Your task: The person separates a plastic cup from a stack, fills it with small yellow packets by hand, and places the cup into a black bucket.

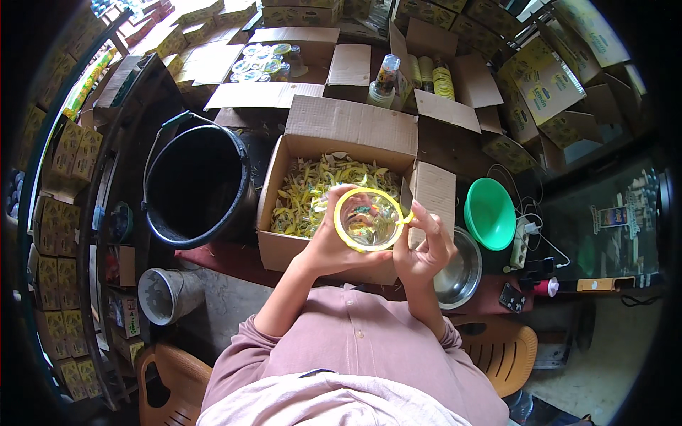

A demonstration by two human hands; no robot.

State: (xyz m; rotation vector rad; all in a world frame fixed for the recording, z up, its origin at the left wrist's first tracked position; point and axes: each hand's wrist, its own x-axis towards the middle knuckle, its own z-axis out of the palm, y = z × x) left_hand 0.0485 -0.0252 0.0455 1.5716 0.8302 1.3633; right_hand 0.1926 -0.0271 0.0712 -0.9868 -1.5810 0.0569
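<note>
My left hand (321,245) is wrapped round a clear plastic cup (366,224) with a bright yellow rim, its round opening facing up toward me. Close against the rim's right side, the fingers of my right hand (428,254) are closed on a knife. Its flat grey blade (406,194) sticks up above the fingers, while the handle is hidden. A small yellow tab (408,219) juts from the rim beside my right fingertips. Under both hands stands an open cardboard box (348,126) holding a heap of curled yellow and clear plastic trimmings (305,195).
Left of the box stands a large black bucket (158,145), with a grey bucket (169,295) lower down. A green bowl (490,213) and a metal bowl (465,273) lie to the right. Farther back, boxes hold lidded cups (259,64) and stacked yellow rims (442,84).
</note>
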